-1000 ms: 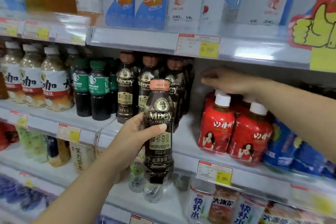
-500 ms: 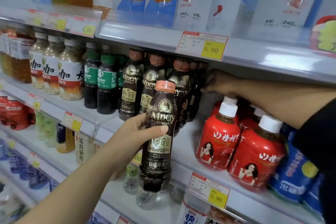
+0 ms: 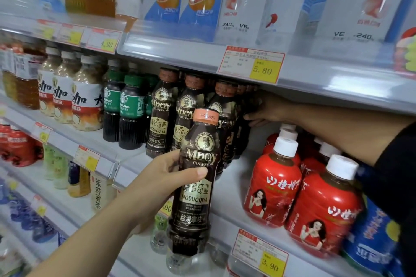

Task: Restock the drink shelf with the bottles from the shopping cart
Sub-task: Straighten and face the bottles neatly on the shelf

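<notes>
Left hand wraps coffee bottle, upright just off shelf edge, unplaced; right hand reaches deep beside coffee row, grip unclear; risk: nudging the crowded row topples bottles, or forearm clips red bottles.

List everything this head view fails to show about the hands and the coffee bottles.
All head view:
- Right hand: fingertips lost in shadow against the shelved coffee bottles; grip unclear.
- Their rear rows: blocked by front ones; count unknown.
- Left hand: fingers hidden behind the held coffee bottle.
- Upper-left price tags: blurred.
- Shopping cart: outside the frame.
</notes>
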Motion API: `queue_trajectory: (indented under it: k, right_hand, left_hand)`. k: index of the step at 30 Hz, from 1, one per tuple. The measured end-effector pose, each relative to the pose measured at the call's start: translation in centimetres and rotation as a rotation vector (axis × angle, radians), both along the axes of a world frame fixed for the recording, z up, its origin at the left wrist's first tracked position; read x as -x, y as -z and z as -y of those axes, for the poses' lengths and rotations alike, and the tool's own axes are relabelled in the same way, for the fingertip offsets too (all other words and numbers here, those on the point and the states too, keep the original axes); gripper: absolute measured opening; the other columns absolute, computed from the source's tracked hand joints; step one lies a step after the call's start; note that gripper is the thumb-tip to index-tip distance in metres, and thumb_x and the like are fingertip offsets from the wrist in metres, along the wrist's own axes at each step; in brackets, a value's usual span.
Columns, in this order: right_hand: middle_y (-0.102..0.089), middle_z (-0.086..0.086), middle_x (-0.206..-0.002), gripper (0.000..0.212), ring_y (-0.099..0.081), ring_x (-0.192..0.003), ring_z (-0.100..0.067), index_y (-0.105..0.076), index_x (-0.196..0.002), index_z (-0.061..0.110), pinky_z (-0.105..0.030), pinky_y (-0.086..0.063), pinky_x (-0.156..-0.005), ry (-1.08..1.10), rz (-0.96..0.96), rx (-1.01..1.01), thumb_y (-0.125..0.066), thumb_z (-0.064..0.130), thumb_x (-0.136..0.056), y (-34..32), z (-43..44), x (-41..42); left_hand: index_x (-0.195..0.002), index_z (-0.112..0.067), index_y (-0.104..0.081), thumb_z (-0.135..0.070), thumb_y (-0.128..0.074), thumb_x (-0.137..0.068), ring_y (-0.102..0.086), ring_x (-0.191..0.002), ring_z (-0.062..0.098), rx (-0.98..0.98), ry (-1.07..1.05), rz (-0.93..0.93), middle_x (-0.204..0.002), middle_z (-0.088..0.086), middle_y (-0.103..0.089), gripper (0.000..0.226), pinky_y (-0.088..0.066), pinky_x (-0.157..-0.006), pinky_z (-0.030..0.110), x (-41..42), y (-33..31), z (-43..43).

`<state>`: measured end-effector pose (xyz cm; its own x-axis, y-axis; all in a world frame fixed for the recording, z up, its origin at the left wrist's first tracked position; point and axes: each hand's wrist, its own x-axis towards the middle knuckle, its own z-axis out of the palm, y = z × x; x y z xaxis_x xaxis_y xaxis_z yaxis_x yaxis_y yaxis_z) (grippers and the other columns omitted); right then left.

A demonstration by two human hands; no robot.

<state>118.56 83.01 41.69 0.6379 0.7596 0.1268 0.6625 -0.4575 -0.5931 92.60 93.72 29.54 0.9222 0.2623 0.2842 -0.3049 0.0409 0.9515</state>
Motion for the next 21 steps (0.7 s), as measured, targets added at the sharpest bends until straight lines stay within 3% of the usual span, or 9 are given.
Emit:
queue_trajectory:
  k: [6, 9, 13, 15, 17, 19, 21]
  right_hand:
    - [-0.061, -0.022, -0.115, 0.045, -0.065, -0.085, -0.032, -0.047, -0.127, 0.005, -0.023, -0.055, -0.068, -0.025, -0.033, -0.013, -0.062, 0.002, -0.085, 0.2, -0.1, -0.4]
    - [-0.061, -0.021, -0.114, 0.045, -0.064, -0.093, -0.035, -0.045, -0.129, 0.005, -0.018, -0.055, -0.063, -0.033, -0.017, -0.012, -0.06, 0.001, -0.087, 0.4, -0.3, -0.4]
    - [-0.061, -0.026, -0.114, 0.042, -0.065, -0.069, -0.021, -0.045, -0.127, 0.001, -0.016, -0.054, -0.054, -0.055, 0.066, 0.003, -0.06, 0.001, -0.087, 0.5, -1.2, -0.6]
    - [-0.064, -0.025, -0.109, 0.042, -0.065, -0.067, -0.019, -0.048, -0.125, 0.001, -0.018, -0.055, -0.055, -0.063, 0.116, 0.025, -0.063, 0.002, -0.086, 0.4, -1.3, -0.6]
    - [-0.065, -0.016, -0.096, 0.036, -0.061, -0.068, -0.018, -0.052, -0.117, 0.004, -0.016, -0.054, -0.056, -0.067, 0.131, 0.03, -0.064, 0.0, -0.083, -0.1, -0.8, -0.3]
    - [-0.064, -0.001, -0.079, 0.026, -0.06, -0.06, -0.003, -0.055, -0.102, 0.009, -0.008, -0.048, -0.05, -0.055, 0.162, 0.023, -0.066, -0.003, -0.081, -0.8, 0.3, -0.2]
    - [-0.062, 0.016, -0.058, 0.019, -0.056, -0.05, 0.006, -0.059, -0.096, 0.002, -0.002, -0.039, -0.046, -0.007, 0.216, 0.03, -0.067, -0.005, -0.08, -1.3, 1.4, -0.4]
  left_hand:
    - [-0.092, -0.026, -0.073, -0.034, -0.076, -0.053, -0.07, -0.09, 0.02, 0.001, 0.008, -0.004, -0.095, 0.005, -0.074, 0.039, -0.054, -0.071, 0.024, -0.2, -0.1, -0.1]
    - [-0.09, -0.026, -0.074, -0.034, -0.077, -0.052, -0.07, -0.09, 0.02, 0.001, 0.011, -0.003, -0.095, 0.006, -0.074, 0.039, -0.053, -0.072, 0.025, -0.3, -0.1, -0.1]
    - [-0.089, -0.027, -0.074, -0.035, -0.077, -0.052, -0.07, -0.087, 0.019, -0.014, 0.015, -0.002, -0.092, 0.004, -0.074, 0.037, -0.053, -0.073, 0.026, -0.3, -0.1, -0.2]
    - [-0.087, -0.026, -0.074, -0.034, -0.076, -0.052, -0.07, -0.084, 0.017, -0.011, 0.018, 0.003, -0.09, 0.003, -0.074, 0.036, -0.053, -0.07, 0.025, -0.4, -0.1, -0.2]
    - [-0.087, -0.026, -0.074, -0.034, -0.076, -0.052, -0.07, -0.084, 0.017, -0.016, 0.021, 0.003, -0.09, 0.003, -0.074, 0.036, -0.053, -0.069, 0.023, -0.3, -0.1, -0.2]
    - [-0.09, -0.026, -0.074, -0.034, -0.077, -0.053, -0.07, -0.087, 0.018, -0.033, 0.024, 0.005, -0.093, 0.004, -0.074, 0.037, -0.053, -0.071, 0.024, -0.3, -0.2, -0.3]
    - [-0.092, -0.026, -0.073, -0.035, -0.077, -0.054, -0.069, -0.09, 0.019, -0.049, 0.025, 0.003, -0.097, 0.005, -0.073, 0.039, -0.053, -0.075, 0.026, -0.3, -0.3, -0.4]
